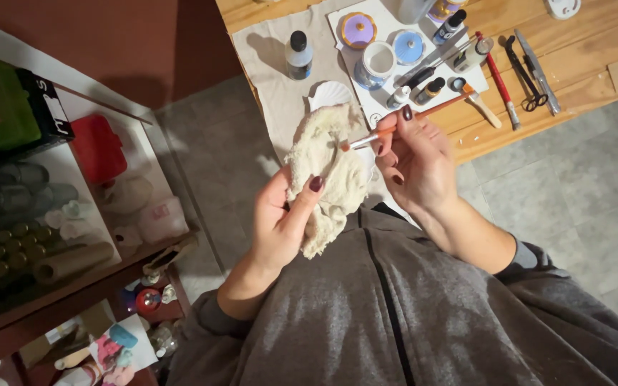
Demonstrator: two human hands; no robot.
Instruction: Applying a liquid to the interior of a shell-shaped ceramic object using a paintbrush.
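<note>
My left hand [280, 221] grips a crumpled cream cloth [327, 171], thumb pressed on its front. My right hand [416, 161] holds a thin paintbrush [409, 123] with a reddish handle, and its bristle tip touches the cloth. Both hands hover above my lap, just in front of the wooden table [581, 64]. A white scallop shell [330, 93] lies on the table right behind the cloth.
On a white board [366, 64] sit a mug, round purple and blue lids and small paint bottles. A dark-capped bottle [299, 56] stands on a grey mat. Scissors, tweezers and brushes [531, 68] lie at the right. A cluttered shelf [59, 214] stands to my left.
</note>
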